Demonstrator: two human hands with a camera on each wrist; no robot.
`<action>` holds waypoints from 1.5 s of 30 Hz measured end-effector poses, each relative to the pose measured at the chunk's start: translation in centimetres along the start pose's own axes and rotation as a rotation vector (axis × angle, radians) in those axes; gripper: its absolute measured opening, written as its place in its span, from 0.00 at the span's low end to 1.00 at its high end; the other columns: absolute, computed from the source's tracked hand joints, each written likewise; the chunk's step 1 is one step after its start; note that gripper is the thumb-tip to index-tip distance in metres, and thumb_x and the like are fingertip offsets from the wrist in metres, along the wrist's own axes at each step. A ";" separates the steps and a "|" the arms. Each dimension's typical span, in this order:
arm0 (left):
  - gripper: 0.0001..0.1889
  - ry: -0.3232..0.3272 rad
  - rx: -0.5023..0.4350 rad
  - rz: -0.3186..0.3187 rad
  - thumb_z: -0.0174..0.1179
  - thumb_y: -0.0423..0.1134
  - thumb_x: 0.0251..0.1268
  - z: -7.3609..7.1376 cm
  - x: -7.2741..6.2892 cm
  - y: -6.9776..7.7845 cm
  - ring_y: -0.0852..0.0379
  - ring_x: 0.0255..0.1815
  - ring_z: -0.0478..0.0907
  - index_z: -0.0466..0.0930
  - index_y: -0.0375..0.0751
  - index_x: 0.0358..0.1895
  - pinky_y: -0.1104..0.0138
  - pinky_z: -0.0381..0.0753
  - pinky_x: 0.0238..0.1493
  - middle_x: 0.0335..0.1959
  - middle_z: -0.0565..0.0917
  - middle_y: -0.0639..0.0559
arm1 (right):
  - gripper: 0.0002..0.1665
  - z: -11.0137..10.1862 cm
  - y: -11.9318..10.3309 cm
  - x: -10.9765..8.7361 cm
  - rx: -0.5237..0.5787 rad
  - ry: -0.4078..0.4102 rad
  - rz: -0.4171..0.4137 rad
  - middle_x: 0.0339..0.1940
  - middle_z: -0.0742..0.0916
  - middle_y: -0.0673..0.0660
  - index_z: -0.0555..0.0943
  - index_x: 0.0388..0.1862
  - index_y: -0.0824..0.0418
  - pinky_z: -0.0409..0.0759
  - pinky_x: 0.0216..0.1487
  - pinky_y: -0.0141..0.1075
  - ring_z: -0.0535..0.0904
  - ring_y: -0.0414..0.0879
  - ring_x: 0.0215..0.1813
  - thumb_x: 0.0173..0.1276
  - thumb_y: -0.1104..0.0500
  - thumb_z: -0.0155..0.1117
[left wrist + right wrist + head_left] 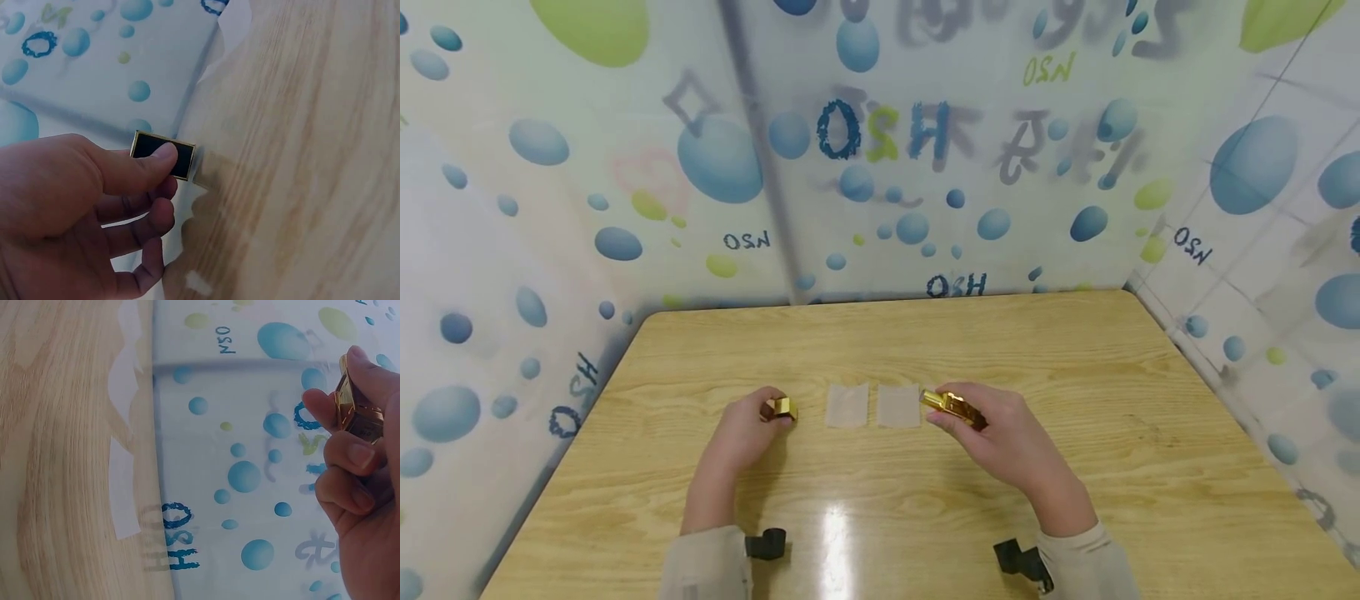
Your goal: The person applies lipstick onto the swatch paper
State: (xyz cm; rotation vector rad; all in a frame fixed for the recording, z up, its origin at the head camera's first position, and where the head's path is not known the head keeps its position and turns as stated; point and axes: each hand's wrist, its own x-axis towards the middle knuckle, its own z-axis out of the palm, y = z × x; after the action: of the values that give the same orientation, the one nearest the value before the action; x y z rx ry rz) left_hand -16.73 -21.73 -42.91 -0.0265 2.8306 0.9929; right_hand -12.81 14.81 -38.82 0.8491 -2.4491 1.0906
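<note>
My left hand (747, 429) is over the left part of the table. It pinches a short box-shaped lipstick cap (786, 408) in gold and dark colour; in the left wrist view the thumb presses the black, gold-edged face of the cap (182, 164). On the other side my right hand (1003, 429) grips a shiny gold lipstick (958, 407), its narrower bare end pointing left. Part of the lipstick (364, 419) is hidden by the fingers in the right wrist view. Between the hands lie two thin whitish squares, a left sheet (847, 406) and a right sheet (898, 406).
The wood-grain table (880, 350) reaches back to a wall covering (880, 242) with blue and green bubbles. Similar covering stands along both sides. Black camera mounts, one at the left wrist (767, 544) and one at the right (1022, 562), stick out inward.
</note>
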 end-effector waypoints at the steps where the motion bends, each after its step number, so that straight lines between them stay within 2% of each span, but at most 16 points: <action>1: 0.21 -0.005 0.005 0.004 0.68 0.36 0.74 0.0 0.0 0.0 0.47 0.44 0.83 0.78 0.34 0.66 0.55 0.84 0.43 0.48 0.86 0.36 | 0.14 0.0 0.0 0.0 0.003 -0.003 0.009 0.33 0.90 0.49 0.88 0.53 0.58 0.74 0.24 0.26 0.69 0.28 0.25 0.70 0.61 0.76; 8: 0.21 -0.021 0.021 0.002 0.67 0.35 0.74 0.0 0.2 0.1 0.48 0.43 0.84 0.79 0.35 0.67 0.55 0.84 0.43 0.47 0.88 0.38 | 0.14 0.1 -0.1 -0.2 0.020 -0.042 0.040 0.38 0.92 0.49 0.88 0.55 0.57 0.76 0.24 0.27 0.71 0.28 0.25 0.72 0.58 0.75; 15: 0.24 -0.029 0.034 -0.023 0.66 0.35 0.76 0.0 0.3 0.2 0.45 0.47 0.85 0.76 0.35 0.71 0.54 0.85 0.46 0.50 0.88 0.36 | 0.14 0.2 0.0 -0.4 0.025 -0.016 0.012 0.38 0.92 0.50 0.88 0.54 0.57 0.77 0.25 0.27 0.73 0.28 0.26 0.71 0.59 0.76; 25: 0.23 -0.024 0.047 -0.004 0.65 0.33 0.76 -0.1 0.2 0.5 0.47 0.46 0.85 0.77 0.36 0.71 0.55 0.85 0.45 0.48 0.88 0.37 | 0.14 0.2 -0.1 -0.5 0.015 -0.018 0.028 0.39 0.92 0.51 0.89 0.54 0.57 0.78 0.25 0.26 0.73 0.28 0.27 0.71 0.58 0.75; 29: 0.28 -0.043 0.037 -0.013 0.64 0.33 0.76 -0.2 0.1 0.6 0.49 0.43 0.83 0.70 0.36 0.76 0.58 0.83 0.42 0.47 0.87 0.38 | 0.14 0.1 -0.1 -0.5 0.010 -0.010 0.029 0.39 0.93 0.51 0.89 0.54 0.57 0.79 0.25 0.26 0.74 0.28 0.27 0.71 0.58 0.76; 32: 0.36 -0.063 0.033 -0.017 0.65 0.34 0.76 -0.4 0.0 0.6 0.49 0.42 0.80 0.60 0.35 0.82 0.59 0.81 0.41 0.48 0.84 0.37 | 0.14 0.1 -0.1 -0.5 0.012 -0.002 0.016 0.38 0.92 0.51 0.89 0.54 0.56 0.78 0.25 0.26 0.74 0.27 0.27 0.71 0.59 0.76; 34: 0.41 -0.071 0.037 -0.015 0.65 0.36 0.76 -0.6 -0.3 0.8 0.43 0.47 0.82 0.54 0.34 0.84 0.55 0.83 0.44 0.54 0.82 0.32 | 0.14 0.1 -0.2 -0.5 0.015 -0.003 0.015 0.38 0.92 0.50 0.89 0.54 0.56 0.77 0.25 0.26 0.73 0.27 0.27 0.71 0.59 0.75; 36: 0.43 -0.073 0.045 -0.015 0.65 0.38 0.76 -0.7 -0.7 1.0 0.33 0.56 0.82 0.49 0.34 0.85 0.48 0.85 0.52 0.65 0.76 0.24 | 0.14 0.0 -0.3 -0.4 0.017 -0.006 0.014 0.37 0.92 0.50 0.89 0.55 0.56 0.77 0.25 0.26 0.73 0.27 0.26 0.72 0.59 0.75; 39: 0.45 -0.062 0.056 -0.014 0.64 0.42 0.78 -1.1 -1.3 1.6 0.23 0.71 0.73 0.46 0.35 0.86 0.36 0.80 0.64 0.78 0.62 0.18 | 0.14 -0.1 -0.3 -0.3 0.017 -0.014 0.020 0.37 0.92 0.50 0.89 0.55 0.57 0.76 0.25 0.26 0.72 0.27 0.27 0.72 0.59 0.74; 40: 0.45 -0.055 0.058 -0.009 0.64 0.43 0.78 -1.2 -1.5 1.8 0.22 0.73 0.71 0.46 0.36 0.86 0.34 0.78 0.66 0.80 0.59 0.18 | 0.14 -0.1 -0.3 -0.3 0.018 -0.018 0.025 0.37 0.92 0.50 0.89 0.56 0.57 0.76 0.25 0.26 0.72 0.27 0.27 0.72 0.59 0.74; 45: 0.44 0.004 0.048 0.043 0.63 0.46 0.78 -2.0 -2.3 3.7 0.25 0.73 0.73 0.48 0.39 0.86 0.34 0.77 0.67 0.81 0.60 0.23 | 0.15 -0.1 -0.5 -0.1 0.011 -0.022 0.030 0.37 0.92 0.49 0.88 0.55 0.57 0.77 0.25 0.27 0.73 0.28 0.27 0.72 0.58 0.75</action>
State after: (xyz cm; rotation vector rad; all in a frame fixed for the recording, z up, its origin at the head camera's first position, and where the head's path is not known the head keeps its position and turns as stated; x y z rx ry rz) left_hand -14.94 -20.20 -38.77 0.0377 2.8688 0.9331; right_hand -12.38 14.70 -38.53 0.8342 -2.4836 1.1116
